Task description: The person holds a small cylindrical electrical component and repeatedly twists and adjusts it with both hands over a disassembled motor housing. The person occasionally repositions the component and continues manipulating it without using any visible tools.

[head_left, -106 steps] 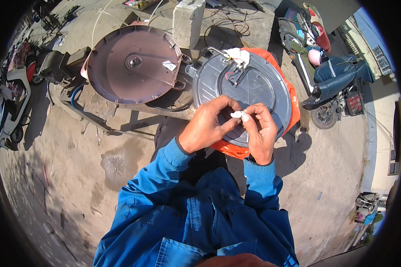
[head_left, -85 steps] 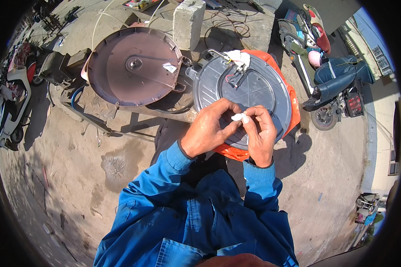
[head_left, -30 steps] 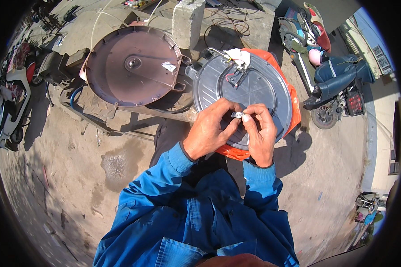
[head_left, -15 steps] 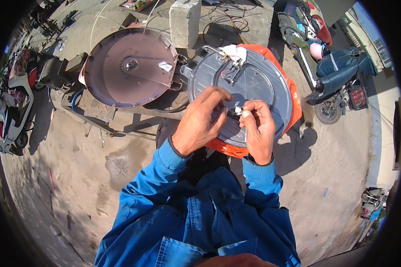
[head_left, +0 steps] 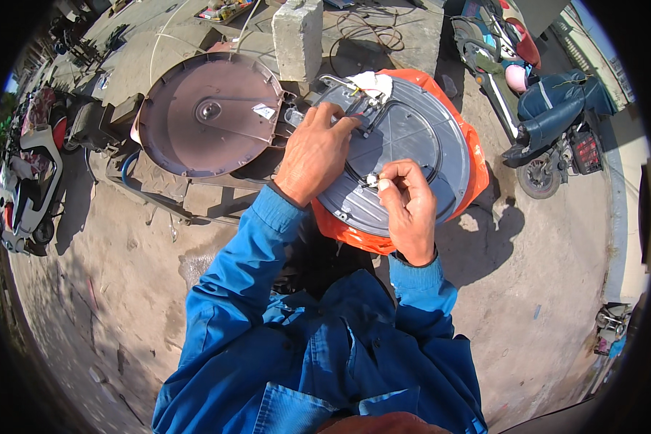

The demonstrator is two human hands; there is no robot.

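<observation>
A round grey plastic cover [head_left: 406, 141] lies in front of me, with a curved black strip running over it. My right hand [head_left: 409, 210] pinches a small white fitting [head_left: 372, 179] between thumb and forefinger, just above the cover's near part. Over the cover's left side, my left hand [head_left: 315, 153] has its fingers bent together, the tips by a small wired part [head_left: 363, 132]. What those fingertips hold, if anything, is hidden. A crumpled white cloth [head_left: 374, 85] rests at the cover's far edge.
Under the cover is an orange plastic bag [head_left: 476, 170]. To the left, a round brown cover [head_left: 184, 119] sits on a metal frame [head_left: 217, 210]. A concrete block [head_left: 296, 43] stands beyond. Scooters are parked at the left [head_left: 42, 170] and right [head_left: 546, 137].
My left hand has moved away from the right hand, up and left toward the wired part. The right hand has shifted slightly left, still pinching the white fitting.
</observation>
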